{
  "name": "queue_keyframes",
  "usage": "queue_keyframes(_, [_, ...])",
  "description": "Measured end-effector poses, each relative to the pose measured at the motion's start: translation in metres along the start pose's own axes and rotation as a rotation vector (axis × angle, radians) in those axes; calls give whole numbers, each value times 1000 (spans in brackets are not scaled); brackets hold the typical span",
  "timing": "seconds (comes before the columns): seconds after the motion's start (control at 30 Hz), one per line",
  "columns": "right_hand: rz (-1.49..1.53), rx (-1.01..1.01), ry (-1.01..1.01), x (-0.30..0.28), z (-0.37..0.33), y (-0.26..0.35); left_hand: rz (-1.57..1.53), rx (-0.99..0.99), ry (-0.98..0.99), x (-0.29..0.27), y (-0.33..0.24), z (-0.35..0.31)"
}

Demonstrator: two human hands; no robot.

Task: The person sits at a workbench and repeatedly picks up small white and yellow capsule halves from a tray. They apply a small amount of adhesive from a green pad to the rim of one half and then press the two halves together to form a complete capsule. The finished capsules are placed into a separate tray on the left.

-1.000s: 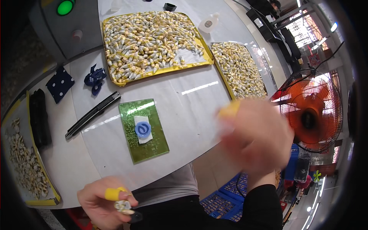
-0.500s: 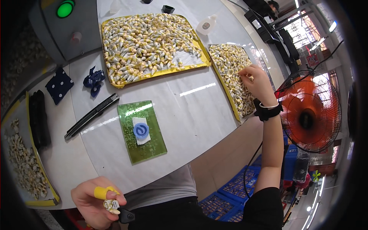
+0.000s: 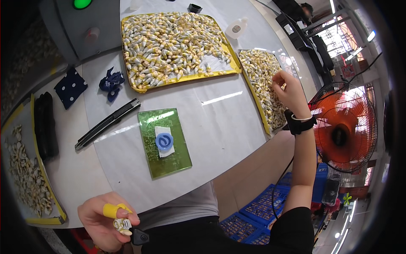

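Observation:
At the lower left, my left hand (image 3: 103,220) is closed around a small bunch of white-and-yellow tapered pieces (image 3: 122,226). Yellow tape (image 3: 113,210) wraps one of its fingers. My right hand (image 3: 291,93) is over the far part of the right-hand tray (image 3: 256,106), thumb and fingers curled together. Whatever lies between those fingertips is hidden. Heaps of similar pieces (image 3: 270,91) fill that tray beneath the hand. A black band and a white ring circle the right wrist.
A larger yellow-edged tray (image 3: 190,78) of pieces stands at the back. On the table lie a green glass plate (image 3: 169,163) with a blue round container (image 3: 164,141), a black utility knife (image 3: 108,124) and dark cloths (image 3: 70,87). An orange fan (image 3: 340,131) stands right; another tray (image 3: 59,219) sits left.
The table and trays have shifted slightly right in the picture. My right hand stays over the same tray, its fingers curled a little more. My left hand keeps its grip.

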State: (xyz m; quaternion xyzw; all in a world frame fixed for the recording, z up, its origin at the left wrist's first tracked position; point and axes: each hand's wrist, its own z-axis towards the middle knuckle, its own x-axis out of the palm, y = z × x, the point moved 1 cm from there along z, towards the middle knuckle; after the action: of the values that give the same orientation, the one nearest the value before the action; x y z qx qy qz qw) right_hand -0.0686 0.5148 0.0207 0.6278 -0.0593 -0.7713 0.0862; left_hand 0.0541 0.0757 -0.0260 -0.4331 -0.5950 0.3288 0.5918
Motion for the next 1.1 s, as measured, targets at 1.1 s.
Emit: queue_keyframes(1.1, [212, -995, 285, 53, -15, 206, -281, 31, 64, -2, 13, -2])
